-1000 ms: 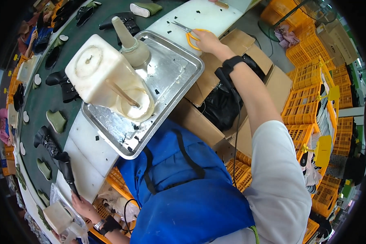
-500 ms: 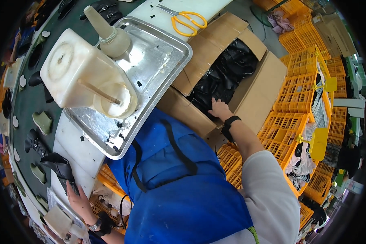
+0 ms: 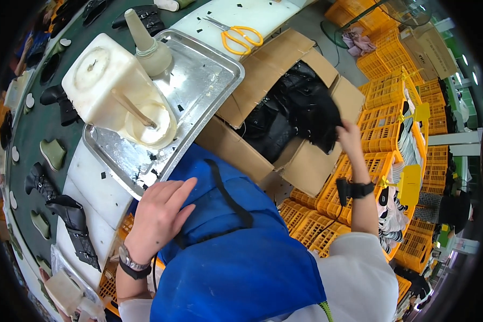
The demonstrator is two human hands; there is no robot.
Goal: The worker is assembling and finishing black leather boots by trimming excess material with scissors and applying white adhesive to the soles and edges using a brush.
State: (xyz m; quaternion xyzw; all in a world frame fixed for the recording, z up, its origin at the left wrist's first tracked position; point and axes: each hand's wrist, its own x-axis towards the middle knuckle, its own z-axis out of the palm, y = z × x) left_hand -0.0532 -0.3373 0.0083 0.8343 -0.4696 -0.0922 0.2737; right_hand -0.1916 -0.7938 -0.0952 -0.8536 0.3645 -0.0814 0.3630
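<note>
My right hand (image 3: 350,138) grips the edge of a black boot upper (image 3: 321,115), blurred by motion, at the right side of an open cardboard carton (image 3: 303,169). More limp black leather uppers (image 3: 276,115) fill the carton. My left hand (image 3: 160,214) holds nothing; its fingers are stretched out over my blue apron, close to the near corner of a metal tray (image 3: 209,80). Left of that hand, a black upper with straps (image 3: 76,228) lies on the white bench edge, not touched by either hand.
On the tray stand a cut-open white jug (image 3: 99,80) with a brush (image 3: 131,107) in white paste, and a cone-topped bottle (image 3: 153,53). Yellow-handled scissors (image 3: 241,38) lie beyond. A green conveyor (image 3: 43,121) carries footwear at left; yellow crates (image 3: 378,129) are stacked at right.
My left hand has left the black upper on the bench and moved right, over my apron. My right hand has moved up and right, lifting a black upper from the pile.
</note>
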